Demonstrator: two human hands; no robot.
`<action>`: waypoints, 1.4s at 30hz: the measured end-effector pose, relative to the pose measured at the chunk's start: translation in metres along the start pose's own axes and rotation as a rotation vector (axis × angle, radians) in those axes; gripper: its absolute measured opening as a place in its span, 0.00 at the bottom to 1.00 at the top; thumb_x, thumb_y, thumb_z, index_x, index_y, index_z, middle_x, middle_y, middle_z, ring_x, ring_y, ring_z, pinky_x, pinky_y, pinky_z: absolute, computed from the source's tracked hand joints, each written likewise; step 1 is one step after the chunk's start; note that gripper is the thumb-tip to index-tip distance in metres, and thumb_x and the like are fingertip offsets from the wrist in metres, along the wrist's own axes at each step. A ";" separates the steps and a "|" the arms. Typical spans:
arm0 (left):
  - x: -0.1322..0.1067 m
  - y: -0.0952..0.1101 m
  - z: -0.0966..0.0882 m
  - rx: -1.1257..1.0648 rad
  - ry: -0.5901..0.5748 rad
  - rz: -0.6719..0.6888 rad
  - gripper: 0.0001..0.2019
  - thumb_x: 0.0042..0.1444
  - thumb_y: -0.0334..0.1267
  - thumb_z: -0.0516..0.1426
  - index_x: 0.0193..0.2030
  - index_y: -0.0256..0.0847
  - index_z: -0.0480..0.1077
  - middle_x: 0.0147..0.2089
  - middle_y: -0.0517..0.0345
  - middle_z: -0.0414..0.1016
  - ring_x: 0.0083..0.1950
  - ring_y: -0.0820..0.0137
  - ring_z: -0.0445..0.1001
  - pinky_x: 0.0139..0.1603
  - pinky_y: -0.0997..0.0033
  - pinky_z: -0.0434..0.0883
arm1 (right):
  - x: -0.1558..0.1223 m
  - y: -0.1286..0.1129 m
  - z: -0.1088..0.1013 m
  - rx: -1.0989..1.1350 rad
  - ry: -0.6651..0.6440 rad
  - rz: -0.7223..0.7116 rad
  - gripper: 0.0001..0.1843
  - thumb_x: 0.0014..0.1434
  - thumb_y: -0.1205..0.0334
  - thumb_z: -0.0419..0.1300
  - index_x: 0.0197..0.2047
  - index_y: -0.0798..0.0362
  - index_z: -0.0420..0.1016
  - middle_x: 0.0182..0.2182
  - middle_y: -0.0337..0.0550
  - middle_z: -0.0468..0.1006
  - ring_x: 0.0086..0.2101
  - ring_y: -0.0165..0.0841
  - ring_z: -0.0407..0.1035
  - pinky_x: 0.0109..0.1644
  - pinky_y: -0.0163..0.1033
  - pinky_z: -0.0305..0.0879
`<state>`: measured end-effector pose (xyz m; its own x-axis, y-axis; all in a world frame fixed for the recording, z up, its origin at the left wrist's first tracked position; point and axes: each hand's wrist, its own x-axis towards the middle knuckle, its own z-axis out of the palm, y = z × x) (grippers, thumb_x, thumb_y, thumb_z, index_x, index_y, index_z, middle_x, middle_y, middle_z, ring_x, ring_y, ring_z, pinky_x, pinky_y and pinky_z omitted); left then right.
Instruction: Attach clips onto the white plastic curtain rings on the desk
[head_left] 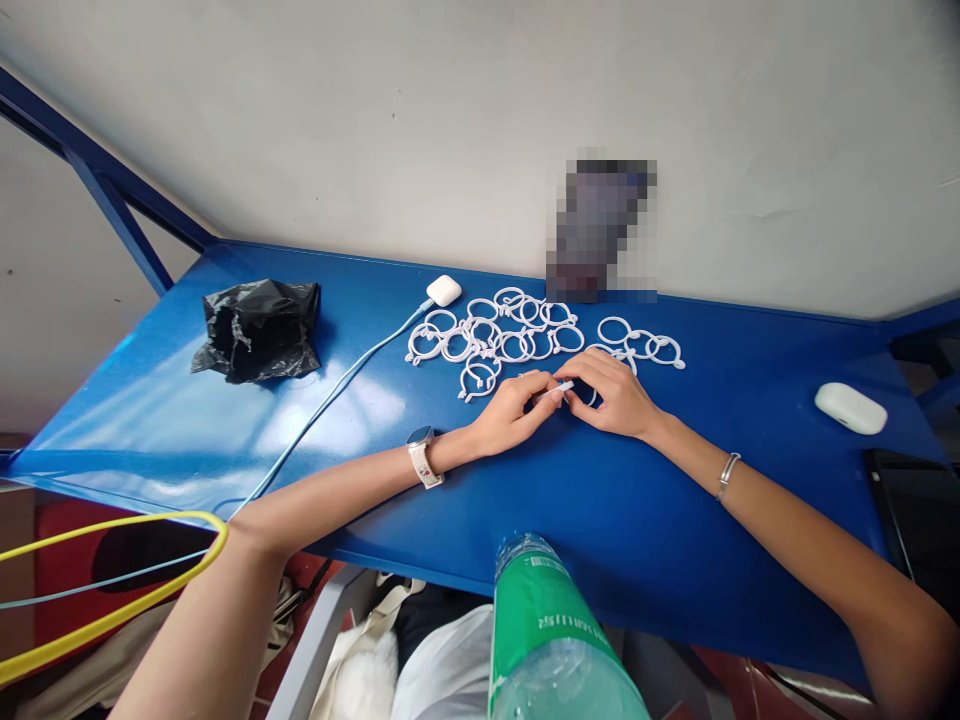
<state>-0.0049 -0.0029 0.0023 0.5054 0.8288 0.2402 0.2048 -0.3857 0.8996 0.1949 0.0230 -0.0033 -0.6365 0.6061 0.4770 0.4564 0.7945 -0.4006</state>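
My left hand (517, 412) and my right hand (613, 394) meet over the blue table, fingertips almost touching. Both are closed in a pinch on a white curtain ring (566, 386), seen nearly edge-on, with part of it hidden by the fingers. Just beyond my left hand lies a loose pile of white curtain rings (514, 346), each with a small eyelet, several overlapping. A smaller group of the same rings (664, 350) rests past my right hand, and some of these are partly covered by its knuckles.
On the left stands a crumpled black plastic bag (259, 330). A pale blue cable (322, 400) runs to a white charger (444, 290). At right are a white earbud case (851, 408) and a black device (915, 510). A green-labelled bottle (551, 620) stands at the front edge.
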 end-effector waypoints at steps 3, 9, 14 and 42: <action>0.000 0.000 0.000 -0.025 0.014 -0.003 0.18 0.67 0.47 0.47 0.32 0.37 0.66 0.30 0.58 0.69 0.32 0.73 0.67 0.36 0.72 0.65 | 0.000 0.000 0.000 -0.015 -0.008 -0.013 0.06 0.60 0.67 0.56 0.41 0.51 0.71 0.34 0.45 0.78 0.36 0.39 0.70 0.40 0.44 0.65; -0.001 -0.001 0.000 -0.026 0.034 0.007 0.18 0.67 0.46 0.48 0.30 0.37 0.66 0.29 0.58 0.69 0.31 0.74 0.66 0.35 0.73 0.64 | 0.003 -0.002 -0.001 -0.050 -0.008 -0.040 0.03 0.62 0.66 0.56 0.39 0.52 0.70 0.33 0.45 0.78 0.35 0.38 0.70 0.38 0.43 0.63; 0.000 0.000 0.000 -0.028 0.034 0.006 0.18 0.66 0.46 0.49 0.30 0.37 0.66 0.29 0.59 0.69 0.30 0.74 0.66 0.35 0.73 0.64 | 0.003 -0.002 0.000 -0.071 -0.011 -0.041 0.02 0.63 0.65 0.56 0.39 0.52 0.70 0.32 0.44 0.78 0.35 0.37 0.70 0.37 0.42 0.63; 0.001 -0.001 0.000 0.065 -0.130 0.088 0.18 0.68 0.44 0.46 0.30 0.38 0.67 0.29 0.57 0.72 0.32 0.72 0.69 0.40 0.70 0.66 | 0.001 0.001 0.001 -0.055 -0.053 -0.016 0.05 0.64 0.63 0.54 0.40 0.51 0.72 0.35 0.45 0.79 0.37 0.38 0.71 0.40 0.44 0.65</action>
<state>-0.0043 -0.0015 0.0011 0.6272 0.7327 0.2642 0.2063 -0.4834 0.8507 0.1938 0.0246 -0.0038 -0.6753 0.5917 0.4404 0.4787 0.8058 -0.3487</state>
